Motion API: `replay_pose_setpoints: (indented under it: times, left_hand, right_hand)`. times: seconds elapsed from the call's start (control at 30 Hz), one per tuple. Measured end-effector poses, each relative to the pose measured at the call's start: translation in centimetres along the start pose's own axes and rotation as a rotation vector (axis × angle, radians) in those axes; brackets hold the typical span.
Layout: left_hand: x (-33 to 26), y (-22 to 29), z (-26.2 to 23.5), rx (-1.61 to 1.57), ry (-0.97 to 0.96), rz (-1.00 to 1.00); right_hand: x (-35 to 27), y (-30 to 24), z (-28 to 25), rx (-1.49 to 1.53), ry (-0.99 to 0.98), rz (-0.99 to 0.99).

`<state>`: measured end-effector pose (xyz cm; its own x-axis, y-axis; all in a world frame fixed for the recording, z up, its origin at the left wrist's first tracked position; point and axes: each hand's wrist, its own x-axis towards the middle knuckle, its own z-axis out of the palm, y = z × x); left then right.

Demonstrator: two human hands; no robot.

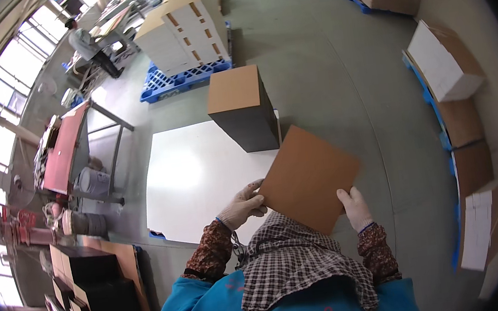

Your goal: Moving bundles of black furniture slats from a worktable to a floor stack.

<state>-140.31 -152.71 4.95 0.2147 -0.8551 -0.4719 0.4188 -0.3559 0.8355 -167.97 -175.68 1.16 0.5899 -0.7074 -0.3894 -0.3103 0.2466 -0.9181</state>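
A brown cardboard sheet (310, 179), or a thin stack of them, is held tilted in front of my body. My left hand (243, 205), in a pale work glove, is closed at its left corner. At its right edge, my right hand (356, 208), gloved too, grips with the thumb on top and the other fingers hidden beneath. Just beyond the sheet stands a tall stack (234, 89) with dark sides and a brown top. That stack rests on the right part of a large white board (184, 181) lying low over the floor.
Farther ahead, a blue pallet (155, 90) carries tall pale stacks (194, 26). On the left are a red-topped table (67, 148) and dark stacks (112, 303). Loaded pallets line the right wall, with a white-sided stack (438, 66). A person (86, 45) stands at the far left.
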Motion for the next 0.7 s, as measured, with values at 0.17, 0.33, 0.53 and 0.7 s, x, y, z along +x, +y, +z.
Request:
replay_pose_setpoints:
  times: [0.17,0.33,0.53,0.7]
  left_hand:
    - [1.0,0.7,-0.5,-0.178,0.253,0.139]
    - [4.2,1.0,-3.9,-0.325,0.348,0.267]
    - [10.2,1.9,-10.6,-0.414,0.495,0.353]
    - [13.9,3.0,-14.7,-0.51,0.596,0.319]
  right_hand:
    - [8.6,-4.6,1.3,-0.158,-0.25,0.074]
    - [17.2,-8.0,5.1,-0.221,-0.44,0.049]
    - [28.7,-11.6,10.9,-0.434,-0.611,0.075]
    - [35.1,-15.1,14.9,-0.53,-0.639,0.019]
